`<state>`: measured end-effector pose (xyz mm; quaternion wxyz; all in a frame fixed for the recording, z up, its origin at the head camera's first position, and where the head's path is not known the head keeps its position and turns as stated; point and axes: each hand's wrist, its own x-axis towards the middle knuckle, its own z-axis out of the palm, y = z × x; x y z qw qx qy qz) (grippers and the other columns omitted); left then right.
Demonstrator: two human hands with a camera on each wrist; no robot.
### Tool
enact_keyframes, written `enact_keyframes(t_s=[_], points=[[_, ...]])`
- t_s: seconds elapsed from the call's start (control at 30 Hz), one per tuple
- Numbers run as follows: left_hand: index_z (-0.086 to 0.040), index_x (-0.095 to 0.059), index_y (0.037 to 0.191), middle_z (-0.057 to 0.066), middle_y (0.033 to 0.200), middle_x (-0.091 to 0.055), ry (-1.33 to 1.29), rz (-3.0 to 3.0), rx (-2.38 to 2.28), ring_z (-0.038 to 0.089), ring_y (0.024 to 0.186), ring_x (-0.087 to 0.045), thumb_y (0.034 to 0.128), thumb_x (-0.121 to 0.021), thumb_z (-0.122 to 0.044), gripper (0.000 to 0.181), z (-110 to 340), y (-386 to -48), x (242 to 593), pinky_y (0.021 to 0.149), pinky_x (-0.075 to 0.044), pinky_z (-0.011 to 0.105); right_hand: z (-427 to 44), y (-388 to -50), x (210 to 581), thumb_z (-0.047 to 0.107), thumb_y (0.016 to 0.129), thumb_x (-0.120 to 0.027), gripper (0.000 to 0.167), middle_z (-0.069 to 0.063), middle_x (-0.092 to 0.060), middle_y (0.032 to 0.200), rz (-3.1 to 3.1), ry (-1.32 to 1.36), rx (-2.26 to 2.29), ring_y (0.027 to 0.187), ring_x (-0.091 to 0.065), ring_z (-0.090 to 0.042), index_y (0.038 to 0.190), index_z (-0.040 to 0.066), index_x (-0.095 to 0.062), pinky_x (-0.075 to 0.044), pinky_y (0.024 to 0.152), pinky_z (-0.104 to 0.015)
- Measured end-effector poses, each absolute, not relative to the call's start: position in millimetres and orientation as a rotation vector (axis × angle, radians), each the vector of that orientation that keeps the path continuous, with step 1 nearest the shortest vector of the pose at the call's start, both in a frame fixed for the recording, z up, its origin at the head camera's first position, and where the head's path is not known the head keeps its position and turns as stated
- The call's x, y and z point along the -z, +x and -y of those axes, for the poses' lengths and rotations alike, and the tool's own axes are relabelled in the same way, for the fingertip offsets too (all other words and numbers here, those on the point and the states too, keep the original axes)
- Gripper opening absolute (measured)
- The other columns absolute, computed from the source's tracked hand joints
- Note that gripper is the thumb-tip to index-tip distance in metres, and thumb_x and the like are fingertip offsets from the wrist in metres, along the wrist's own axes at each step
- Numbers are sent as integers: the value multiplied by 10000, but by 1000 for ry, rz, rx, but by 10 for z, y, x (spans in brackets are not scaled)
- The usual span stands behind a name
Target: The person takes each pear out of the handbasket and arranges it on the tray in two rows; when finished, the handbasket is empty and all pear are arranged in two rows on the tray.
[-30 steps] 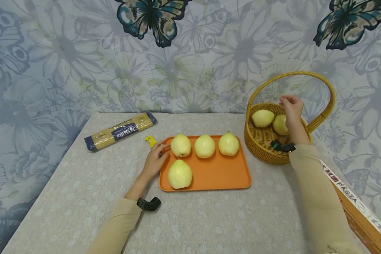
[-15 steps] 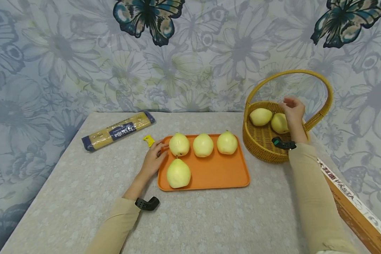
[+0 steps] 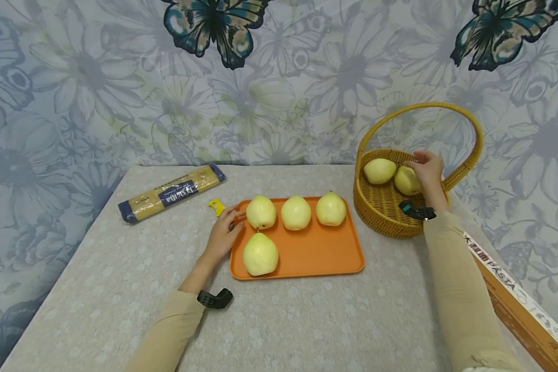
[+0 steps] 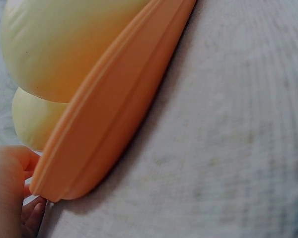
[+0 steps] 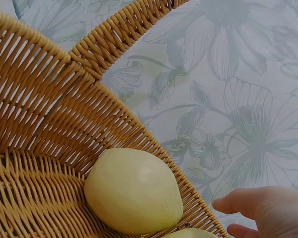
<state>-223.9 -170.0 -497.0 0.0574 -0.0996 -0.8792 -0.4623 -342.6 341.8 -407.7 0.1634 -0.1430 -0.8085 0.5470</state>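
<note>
My right hand is over the right side of a wicker basket, its fingers by one pale yellow-green pear. A second pear lies to the left in the basket. In the right wrist view, the thumb is extended above the basket rim, apart from the larger pear in sight. My left hand rests at the left edge of an orange tray, fingers loosely bent near the rim. On that tray sit several pears, three along the back and one at the front left.
A packet of spaghetti lies at the back left. A small yellow object is just behind my left hand. A long pasta box runs along the right edge. The basket's tall handle arches over my right hand.
My right hand has lowered slightly toward the right-hand pear in the basket, and its fingers have spread toward it. The left hand stays at the tray. The head view has shifted slightly.
</note>
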Motion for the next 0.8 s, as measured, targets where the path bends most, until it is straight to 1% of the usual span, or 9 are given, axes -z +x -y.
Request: enact_keyframes(t_s=[0.07, 0.13, 0.23, 0.3, 0.37, 0.43, 0.57, 0.73, 0.8], points=[[-20, -584, 1263, 175, 1481, -376, -301, 2662, 1409, 405, 1330, -408, 975, -542, -193, 338, 1697, -2235, 4969, 1040, -416, 544, -3421, -3430, 4079, 95, 857, -678, 404, 148, -521, 953, 2362, -433, -1542, 826, -435, 64, 1242, 36, -570, -415, 759, -130], [-17, -585, 1261, 178, 1480, -377, -305, 2657, 1410, 405, 1327, -412, 975, -543, -196, 340, 1693, -2230, 4967, 1037, -417, 543, -3420, -3431, 4074, 111, 869, -665, 496, 104, -524, 1040, 2434, -452, -1510, 931, -477, -1, 1329, 7, -512, -428, 800, -152], [-14, -588, 1259, 178, 1478, -380, -307, 2652, 1408, 403, 1321, -420, 974, -545, -202, 343, 1689, -2226, 4964, 1032, -421, 541, -3420, -3427, 4070, 121, 888, -637, 555, -70, -532, 1264, 2528, -455, -1500, 1161, -493, -186, 1396, 4, -446, -453, 929, -255], [-12, -589, 1257, 177, 1477, -382, -306, 2652, 1408, 401, 1324, -417, 973, -547, -197, 341, 1690, -2223, 4964, 1036, -419, 541, -3418, -3423, 4072, 110, 894, -614, 578, -178, -456, 1399, 2577, -443, -1514, 1296, -416, -308, 1420, -10, -405, -428, 1018, -340], [-11, -590, 1256, 176, 1478, -381, -307, 2651, 1407, 400, 1331, -409, 973, -547, -192, 338, 1693, -2225, 4968, 1043, -412, 542, -3426, -3421, 4084, 86, 891, -597, 588, -241, -373, 1471, 2604, -430, -1519, 1341, -375, -359, 1428, -26, -384, -383, 1083, -411], [-11, -592, 1253, 175, 1477, -383, -307, 2649, 1410, 398, 1337, -403, 971, -548, -186, 334, 1692, -2226, 4969, 1050, -406, 542, -3438, -3425, 4094, 66, 882, -588, 594, -250, -349, 1486, 2628, -423, -1515, 1357, -352, -384, 1427, -40, -377, -354, 1110, -445], [-14, -593, 1252, 174, 1478, -383, -303, 2657, 1403, 396, 1341, -398, 973, -546, -186, 332, 1693, -2227, 4970, 1054, -403, 543, -3454, -3431, 4109, 60, 873, -591, 608, -238, -316, 1508, 2645, -444, -1523, 1373, -330, -389, 1432, -34, -373, -343, 1120, -454], [-12, -592, 1253, 174, 1476, -386, -302, 2659, 1396, 395, 1344, -396, 970, -550, -190, 336, 1692, -2234, 4976, 1057, -400, 543, -3473, -3433, 4123, 65, 879, -608, 644, -181, -240, 1562, 2642, -471, -1606, 1413, -266, -357, 1456, -25, -336, -304, 1154, -424], [-11, -591, 1254, 174, 1475, -387, -303, 2660, 1393, 394, 1344, -396, 970, -550, -193, 340, 1693, -2236, 4977, 1058, -400, 542, -3485, -3424, 4126, 81, 881, -621, 671, -183, -211, 1571, 2682, -451, -1595, 1407, -270, -354, 1465, -31, -309, -321, 1141, -389]])
